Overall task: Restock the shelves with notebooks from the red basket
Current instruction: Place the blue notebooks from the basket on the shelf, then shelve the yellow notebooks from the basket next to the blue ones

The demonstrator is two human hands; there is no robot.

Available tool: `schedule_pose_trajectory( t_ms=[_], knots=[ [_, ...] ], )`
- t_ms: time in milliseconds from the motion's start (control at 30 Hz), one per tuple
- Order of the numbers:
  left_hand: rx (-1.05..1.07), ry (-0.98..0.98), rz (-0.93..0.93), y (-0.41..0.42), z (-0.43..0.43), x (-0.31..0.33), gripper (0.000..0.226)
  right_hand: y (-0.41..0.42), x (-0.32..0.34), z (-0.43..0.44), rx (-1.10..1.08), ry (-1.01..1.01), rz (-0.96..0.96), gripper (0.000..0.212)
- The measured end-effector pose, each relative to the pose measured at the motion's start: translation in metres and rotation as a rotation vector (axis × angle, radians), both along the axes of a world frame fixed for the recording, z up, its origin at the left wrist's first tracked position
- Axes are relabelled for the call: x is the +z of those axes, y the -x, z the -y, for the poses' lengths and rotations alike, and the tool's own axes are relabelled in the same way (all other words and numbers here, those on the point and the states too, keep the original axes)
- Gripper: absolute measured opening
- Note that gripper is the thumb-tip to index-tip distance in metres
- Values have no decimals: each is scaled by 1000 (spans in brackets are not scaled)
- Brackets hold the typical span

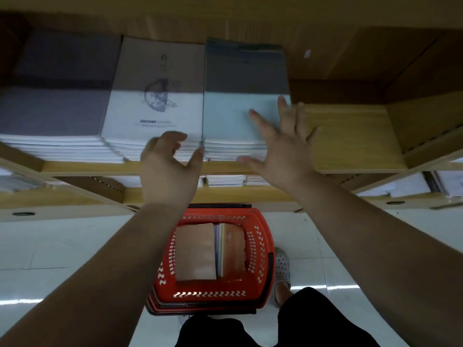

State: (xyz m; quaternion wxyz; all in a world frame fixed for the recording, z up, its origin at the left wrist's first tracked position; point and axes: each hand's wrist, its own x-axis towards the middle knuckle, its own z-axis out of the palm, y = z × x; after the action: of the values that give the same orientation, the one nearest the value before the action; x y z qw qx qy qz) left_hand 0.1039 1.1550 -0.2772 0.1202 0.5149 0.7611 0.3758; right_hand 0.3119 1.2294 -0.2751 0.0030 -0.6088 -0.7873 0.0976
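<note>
The notebooks [195, 254] left to shelve lie in the red basket [210, 294]: a brown-covered one on the left, a thin sheaf of pale page edges in the middle, and an orange-brown cover on the right. The basket stands on the white tiled floor [62, 246], just before the front edge of the wooden shelf unit.

On the upper shelf [350, 139] three stacks sit side by side along its front edge: a light blue stack [230, 113], a white stack [155, 101] printed with a dark drawing, touching its left side, and a grey stack [55, 106] further left. The right part of the shelf is bare wood.

The right hand [283, 146] is over the blue stack's right front corner, its fingers straight and spread wide apart; whether it touches the cover is unclear. The left hand [167, 166] is at the white stack's front edge, blurred, fingers curved, thumb held apart near the seam between the two stacks, with nothing seen in its grasp.

A lower shelf [162, 194] carries more white stacks. A white perforated shoe [281, 266] is just beside the basket's right wall.
</note>
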Motion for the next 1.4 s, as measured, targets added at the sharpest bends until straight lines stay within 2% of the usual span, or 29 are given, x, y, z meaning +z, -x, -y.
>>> schedule_pose_trajectory(
  t_ms=[33, 67, 133, 167, 200, 267, 433, 600, 700, 767, 833, 900, 967, 1067, 1167, 1233, 1400],
  knots=[
    [-87, -34, -159, 9, -5, 0, 50, 5, -5, 3, 2, 1, 59, 105],
    [-172, 19, -339, 19, -10, 5, 62, 12, -10, 4, -7, 2, 99, 108],
    [-263, 221, -599, 39, -29, 4, 82, 22, -16, 4, -52, 1, 101, 106],
    [-313, 324, -699, 48, -37, 2, 84, 26, -18, 3, -79, -12, 70, 101],
    [-358, 422, -748, 55, -44, -2, 83, 29, -21, 1, -99, -26, 46, 95],
    [-435, 477, -772, 69, -54, -10, 77, 30, -27, -2, -110, -60, 39, 85],
    [-454, 469, -784, 71, -61, -17, 72, 26, -31, -5, -93, -77, 59, 83],
    [-465, 471, -761, 72, -62, -16, 74, 25, -28, -4, -96, -63, 25, 84],
    [-426, 464, -749, 68, -50, -14, 78, 26, -22, -2, -84, -34, 13, 95],
    [-364, 345, -695, 66, -23, -19, 79, 21, -28, 12, -84, -118, -2, 103],
    [-313, 120, -593, 63, 20, -31, 71, 11, -47, 44, -102, -295, -101, 100],
    [-296, -20, -529, 62, 67, -56, 57, 1, -78, 92, -116, -335, -221, 95],
    [-317, 102, -453, 59, 106, -87, 51, -7, -112, 140, -112, -198, -254, 93],
    [-362, 434, -294, 49, 144, -128, 50, -13, -158, 189, -136, 48, -260, 78],
    [-339, 740, -147, 42, 164, -170, 68, -10, -211, 211, -254, 306, -263, 74],
    [-359, 850, -100, 45, 168, -206, 74, -1, -246, 218, -327, 458, -282, 78],
    [-429, 1000, -37, 63, 167, -304, 76, 33, -343, 221, -440, 656, -390, 65]
  ],
)
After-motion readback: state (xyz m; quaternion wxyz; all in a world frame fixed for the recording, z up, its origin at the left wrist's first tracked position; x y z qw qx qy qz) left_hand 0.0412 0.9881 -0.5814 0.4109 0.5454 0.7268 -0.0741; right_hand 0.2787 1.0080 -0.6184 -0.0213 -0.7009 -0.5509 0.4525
